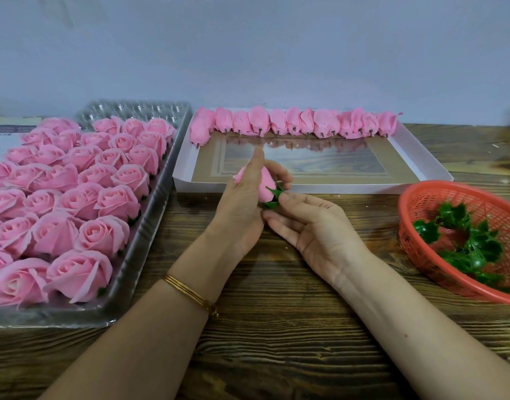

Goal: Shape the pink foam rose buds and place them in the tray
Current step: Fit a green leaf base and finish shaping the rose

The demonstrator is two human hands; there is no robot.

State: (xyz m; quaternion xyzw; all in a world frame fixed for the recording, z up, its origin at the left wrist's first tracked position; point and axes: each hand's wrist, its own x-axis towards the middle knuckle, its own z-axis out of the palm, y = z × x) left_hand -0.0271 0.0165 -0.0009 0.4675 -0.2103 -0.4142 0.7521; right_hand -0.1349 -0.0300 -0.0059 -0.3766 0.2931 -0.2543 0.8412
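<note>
My left hand (245, 194) wraps around a pink foam rose bud (266, 183) at the centre of the wooden table. The bud has a green leaf base (272, 197) on its lower end. My right hand (308, 223) pinches that green base from the right with thumb and fingertips. A clear plastic tray (150, 226) on the left holds several opened pink roses (83, 203). A white shallow box (320, 183) behind my hands has a row of closed pink buds (294, 122) along its far edge.
A red plastic basket (415, 206) at the right holds several green leaf bases (461, 241). The wooden table (276, 327) runs under my forearms to the near edge. A grey wall stands behind the tray and the box.
</note>
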